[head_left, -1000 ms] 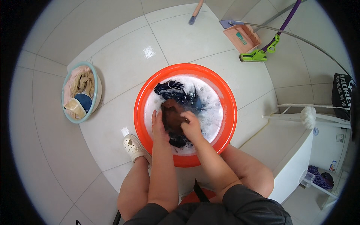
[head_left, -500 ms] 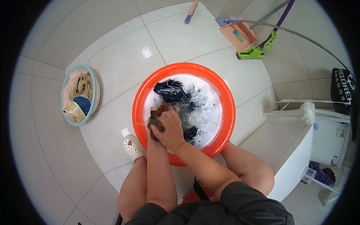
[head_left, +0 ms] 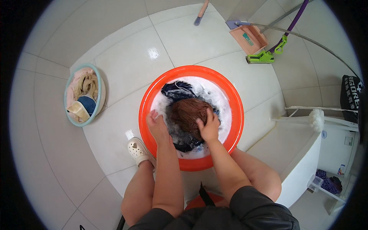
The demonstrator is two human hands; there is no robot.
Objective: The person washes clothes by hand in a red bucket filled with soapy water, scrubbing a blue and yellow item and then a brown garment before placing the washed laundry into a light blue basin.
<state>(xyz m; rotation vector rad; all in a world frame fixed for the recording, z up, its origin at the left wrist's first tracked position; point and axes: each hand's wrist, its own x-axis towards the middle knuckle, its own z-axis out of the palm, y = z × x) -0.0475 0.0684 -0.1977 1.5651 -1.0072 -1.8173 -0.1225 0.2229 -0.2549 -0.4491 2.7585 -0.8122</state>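
A wide orange basin [head_left: 238, 115] stands on the floor between my legs, holding foamy water. Wet brown cloth [head_left: 190, 115], bunched up, lies in the middle of it. My right hand [head_left: 209, 127] grips the cloth's right side with thumb and fingers. Over the basin's left side is my left hand [head_left: 157, 126], free of the cloth, its fingers loosely bent and apart. Dark navy cloth [head_left: 178, 90] floats beyond the brown one, and more dark fabric [head_left: 184, 147] shows at the near side. What lies under the suds is hidden.
On the left stands a light blue-rimmed tub [head_left: 102, 92] of clothes. A brush [head_left: 198, 19], pink dustpan [head_left: 249, 40] and green mop head [head_left: 261, 58] are at the back. To the right is a white cabinet [head_left: 295, 153]; a black bag [head_left: 349, 96] hangs above it.
My hands have parted: the left has moved off to the left, the right rightward. The brown cloth, earlier squeezed small between them, now spreads over the basin's middle. The view has shifted slightly.
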